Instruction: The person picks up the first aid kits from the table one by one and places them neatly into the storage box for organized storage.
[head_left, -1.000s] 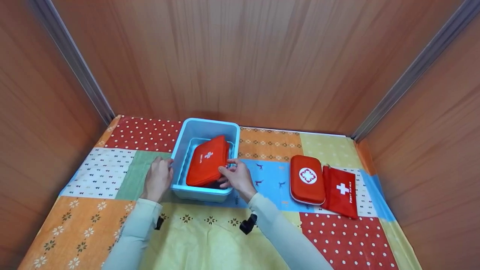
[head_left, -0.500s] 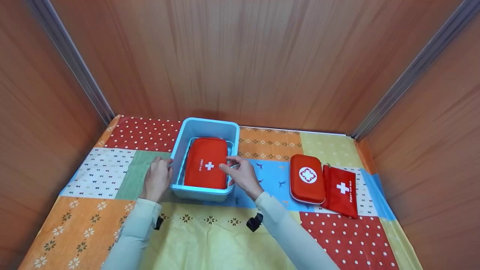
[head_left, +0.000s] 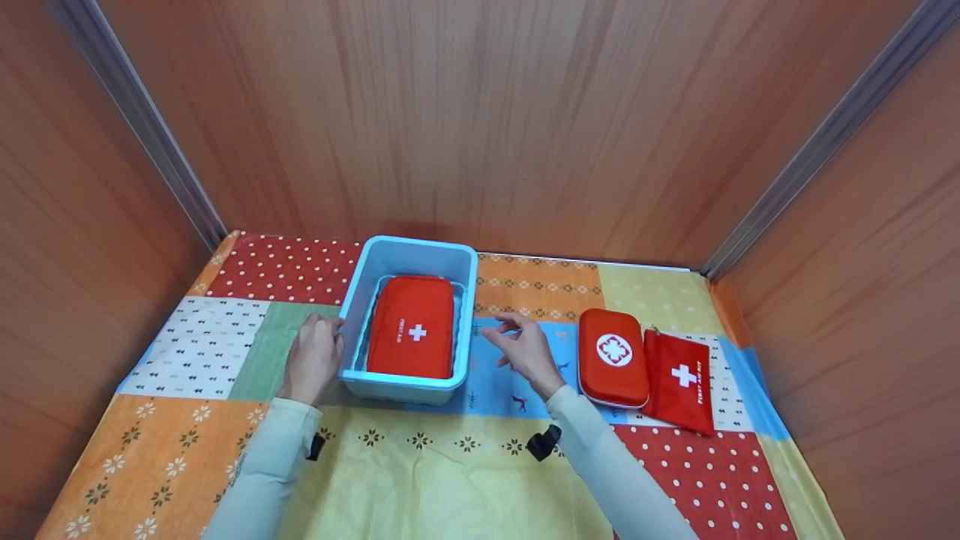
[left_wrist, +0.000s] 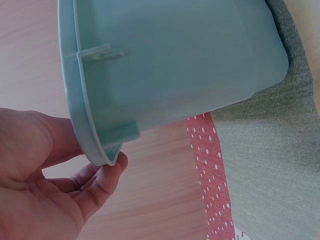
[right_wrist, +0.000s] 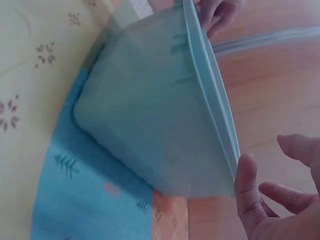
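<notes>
A light blue plastic bin (head_left: 401, 391) stands on the patchwork cloth. Inside it, flat on the bottom, lies a red first aid pouch (head_left: 411, 326) with its white cross facing up. My left hand (head_left: 313, 360) pinches the bin's left rim; the left wrist view shows the thumb on one side of the rim (left_wrist: 75, 100) and fingers curled under its corner. To the right of the bin, my right hand (head_left: 531, 352) hovers above the blue patch, holding nothing, thumb and fingers apart. In the right wrist view its fingers (right_wrist: 246, 185) overlap the rim's edge.
On the right, a red hard first aid case (head_left: 613, 358) with a white round emblem lies partly over a flat red first aid kit bag (head_left: 682, 382). A wood-grain panel (head_left: 450, 120) rises behind the bin, with further panels at both sides.
The red pouch, tilted in my right hand a second ago, now lies flat in the bin. My right hand has let go and moved right, out of the bin. The left hand stays put.
</notes>
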